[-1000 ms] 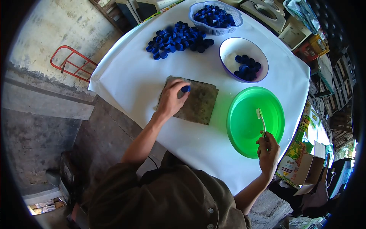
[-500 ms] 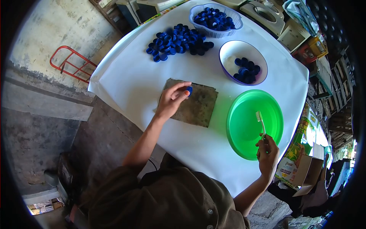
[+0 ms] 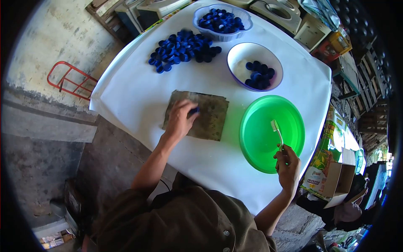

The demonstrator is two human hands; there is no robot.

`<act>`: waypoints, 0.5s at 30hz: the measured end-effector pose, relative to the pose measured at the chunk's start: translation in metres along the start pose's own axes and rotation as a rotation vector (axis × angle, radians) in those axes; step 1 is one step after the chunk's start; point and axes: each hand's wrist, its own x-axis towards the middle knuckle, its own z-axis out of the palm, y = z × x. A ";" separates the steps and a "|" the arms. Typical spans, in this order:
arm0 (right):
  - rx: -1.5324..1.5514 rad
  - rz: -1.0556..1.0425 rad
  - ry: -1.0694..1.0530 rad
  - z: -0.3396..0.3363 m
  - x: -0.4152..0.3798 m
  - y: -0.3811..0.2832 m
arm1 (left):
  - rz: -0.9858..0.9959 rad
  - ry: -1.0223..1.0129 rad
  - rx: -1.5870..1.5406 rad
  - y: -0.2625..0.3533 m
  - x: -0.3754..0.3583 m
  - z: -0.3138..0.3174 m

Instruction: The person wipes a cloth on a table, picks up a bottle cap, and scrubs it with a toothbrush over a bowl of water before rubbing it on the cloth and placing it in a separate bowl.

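Note:
My left hand (image 3: 179, 119) is closed on a blue cap (image 3: 193, 110), low over a dark, stained flat board (image 3: 210, 122). A white toothbrush (image 3: 276, 131) is in my right hand (image 3: 288, 166), bristles up, over the near right part of a green basin (image 3: 248, 147). Behind the basin stands a white bowl (image 3: 237, 56) with a purple rim and several blue caps inside. A heap of blue caps (image 3: 176, 48) lies on the white table (image 3: 134, 84), left of a pale blue basket (image 3: 226, 37) holding more caps.
A red metal frame (image 3: 69, 80) leans by the wall at the left. Old appliance casings (image 3: 279, 12) stand beyond the far table edge. An open cardboard box (image 3: 338, 178) is right of the table, near a person's dark clothing (image 3: 312, 208) at the lower right.
My left hand has lowered toward the board with the cap, its fingers more curled around it. The whole view has shifted slightly. My right hand still holds the toothbrush over the basin.

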 end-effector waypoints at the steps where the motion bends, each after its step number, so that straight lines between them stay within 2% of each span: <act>1: 0.005 0.000 0.003 0.000 0.000 0.001 | 0.012 -0.024 0.008 0.000 -0.001 -0.001; 5: -0.007 0.005 0.001 -0.001 -0.003 0.002 | -0.086 -0.220 -0.077 0.003 0.014 -0.008; 8: -0.001 -0.014 0.013 0.000 -0.002 0.005 | -0.137 -0.211 -0.210 0.039 0.042 -0.021; 12: -0.006 -0.011 0.029 0.002 -0.003 0.005 | 0.010 -0.026 -0.780 0.059 0.092 0.016; 14: -0.007 -0.017 0.028 0.003 -0.003 0.003 | 0.085 -0.054 -0.879 0.076 0.125 0.040; 15: -0.008 -0.019 0.026 0.003 -0.003 0.001 | 0.127 -0.106 -0.763 0.083 0.141 0.050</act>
